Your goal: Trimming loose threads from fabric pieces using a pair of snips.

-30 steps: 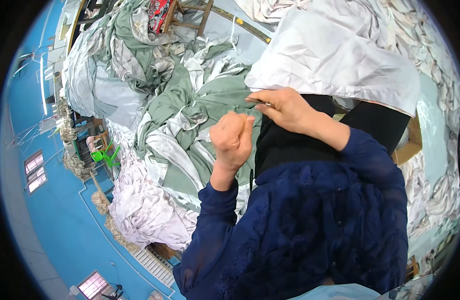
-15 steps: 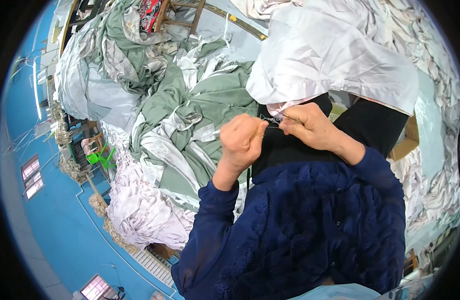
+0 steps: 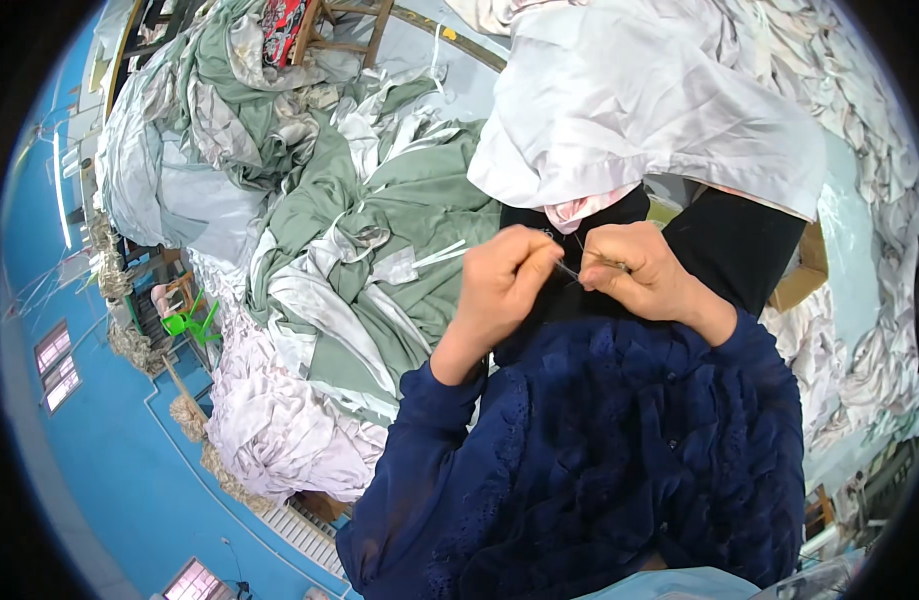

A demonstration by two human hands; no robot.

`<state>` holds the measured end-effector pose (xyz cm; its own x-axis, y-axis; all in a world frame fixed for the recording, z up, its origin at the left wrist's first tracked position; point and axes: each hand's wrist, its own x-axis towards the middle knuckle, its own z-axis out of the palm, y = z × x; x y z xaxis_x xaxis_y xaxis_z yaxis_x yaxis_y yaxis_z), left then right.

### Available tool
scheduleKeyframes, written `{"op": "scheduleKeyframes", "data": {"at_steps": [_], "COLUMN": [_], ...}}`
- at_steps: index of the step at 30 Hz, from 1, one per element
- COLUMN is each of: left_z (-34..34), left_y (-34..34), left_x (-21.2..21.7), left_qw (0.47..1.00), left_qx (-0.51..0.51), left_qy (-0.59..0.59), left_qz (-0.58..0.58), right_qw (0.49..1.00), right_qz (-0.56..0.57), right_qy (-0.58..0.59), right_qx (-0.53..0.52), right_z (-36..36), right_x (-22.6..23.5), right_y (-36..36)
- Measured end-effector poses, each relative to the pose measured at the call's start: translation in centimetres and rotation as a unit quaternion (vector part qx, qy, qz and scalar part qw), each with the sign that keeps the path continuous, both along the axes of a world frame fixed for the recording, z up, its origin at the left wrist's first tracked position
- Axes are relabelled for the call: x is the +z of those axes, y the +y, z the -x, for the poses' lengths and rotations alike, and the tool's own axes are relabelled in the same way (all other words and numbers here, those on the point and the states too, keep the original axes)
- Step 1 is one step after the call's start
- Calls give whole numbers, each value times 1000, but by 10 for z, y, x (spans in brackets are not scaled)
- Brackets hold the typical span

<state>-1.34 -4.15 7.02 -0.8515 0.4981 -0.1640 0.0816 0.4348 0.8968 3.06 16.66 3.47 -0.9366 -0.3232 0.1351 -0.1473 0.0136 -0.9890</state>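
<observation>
Both hands meet close together over my lap, above black trousers [image 3: 735,250]. My left hand [image 3: 502,278] is closed, with thumb and forefinger pinched on a thin light thread [image 3: 569,270]. The other end of this thread runs to my right hand [image 3: 640,268], whose fingers are curled closed. Something thin and dark, perhaps metal, shows by the right fingers, too small to make out. Just beyond the hands, a white cloth [image 3: 640,110] lies draped over my knees, with a pinkish fold [image 3: 580,210] hanging at its near edge.
Heaped green and white fabric [image 3: 380,230] spreads to the left, with a pale pink pile [image 3: 280,430] nearer. More pale cloth [image 3: 870,200] lies along the right. A cardboard box [image 3: 805,270] sits beside my right leg. Farther off are a wooden stool [image 3: 345,45] and a green chair [image 3: 192,325].
My hands have drawn closer together and slightly nearer to me, and the left has moved right. The loose tangle of thread between them now shows as a short, straighter length.
</observation>
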Motion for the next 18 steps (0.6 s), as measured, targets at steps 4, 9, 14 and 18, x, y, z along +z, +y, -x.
{"op": "scheduleKeyframes", "data": {"at_steps": [4,9,14,18], "left_z": [7,16,43,53], "left_y": [14,31,47,50], "left_x": [-16,-38,-49,-57], "left_qw": [990,958,953,970], "left_qx": [16,1,41,70], "left_qy": [137,277,292,206], "left_qz": [-3,-71,-74,-107], "right_qw": [993,990,986,949], "right_qz": [-20,-12,-34,-29], "right_qy": [113,132,90,-35], "right_qx": [-30,-40,-137,-311], "right_z": [6,11,19,23], "right_x": [4,11,10,3], "right_y": [-11,-11,7,21]}}
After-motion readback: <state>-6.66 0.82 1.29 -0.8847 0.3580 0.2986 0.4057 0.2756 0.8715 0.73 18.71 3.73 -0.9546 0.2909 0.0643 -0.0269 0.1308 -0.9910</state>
